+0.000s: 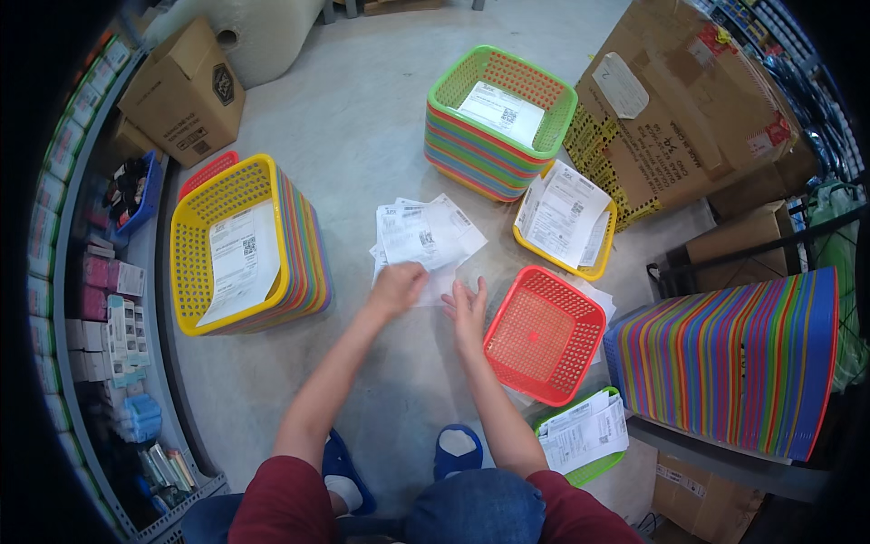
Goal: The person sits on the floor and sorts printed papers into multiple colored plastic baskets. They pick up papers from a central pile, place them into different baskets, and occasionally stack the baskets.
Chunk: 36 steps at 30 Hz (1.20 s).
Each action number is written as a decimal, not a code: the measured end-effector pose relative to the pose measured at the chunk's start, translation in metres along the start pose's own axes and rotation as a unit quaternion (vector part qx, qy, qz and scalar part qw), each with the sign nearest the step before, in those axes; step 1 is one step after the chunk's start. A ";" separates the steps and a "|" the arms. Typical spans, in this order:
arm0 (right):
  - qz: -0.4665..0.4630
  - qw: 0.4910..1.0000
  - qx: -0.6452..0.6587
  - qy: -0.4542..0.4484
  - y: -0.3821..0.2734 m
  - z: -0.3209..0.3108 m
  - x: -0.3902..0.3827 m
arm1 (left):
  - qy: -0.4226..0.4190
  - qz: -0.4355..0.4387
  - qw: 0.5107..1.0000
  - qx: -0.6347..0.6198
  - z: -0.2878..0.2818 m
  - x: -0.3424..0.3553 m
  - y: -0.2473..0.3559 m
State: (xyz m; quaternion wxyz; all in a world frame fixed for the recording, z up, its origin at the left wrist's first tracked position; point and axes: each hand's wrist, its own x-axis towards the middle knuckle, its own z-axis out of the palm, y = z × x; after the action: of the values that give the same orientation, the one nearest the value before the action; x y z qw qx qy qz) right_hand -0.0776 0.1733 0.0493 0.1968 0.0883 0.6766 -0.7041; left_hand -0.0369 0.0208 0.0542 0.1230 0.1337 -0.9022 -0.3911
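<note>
I see the loose pile of white printed paper slips (424, 238) lying on the grey concrete floor (362, 118), between the stacked baskets. My left hand (396, 288) pinches the pile's near edge; my right hand (467, 308) lies flat, fingers spread, beside the empty red plastic mesh basket (544, 335).

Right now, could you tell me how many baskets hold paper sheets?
4: yellow stack's top basket left, green stack's top basket ahead, small yellow basket beside it, green basket lower right. More may be hidden.
</note>
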 end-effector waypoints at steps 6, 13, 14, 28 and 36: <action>-0.245 0.885 -0.396 -0.028 -0.088 -0.072 0.041 | 0.089 0.154 0.983 -0.039 0.015 -0.018 0.105; -0.280 0.934 -0.186 0.126 -0.147 -0.167 0.208 | 0.163 0.028 0.986 -0.032 -0.005 -0.014 0.047; -0.262 0.929 -0.226 0.130 -0.143 -0.171 0.227 | 0.161 -0.004 0.987 -0.029 -0.007 -0.016 0.033; -0.329 0.874 -0.357 -0.016 -0.065 -0.071 0.109 | 0.023 -0.079 0.994 -0.073 -0.008 -0.037 -0.053; -0.146 0.870 -0.470 -0.028 0.080 0.001 0.028 | -0.078 -0.054 0.994 -0.052 -0.022 -0.031 -0.055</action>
State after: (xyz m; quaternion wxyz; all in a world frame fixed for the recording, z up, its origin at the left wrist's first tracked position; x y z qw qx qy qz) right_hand -0.0714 0.1669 -0.0348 0.1286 -0.1340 0.9271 -0.3254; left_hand 0.0067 -0.0195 0.0243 0.0379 0.1444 -0.8792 -0.4524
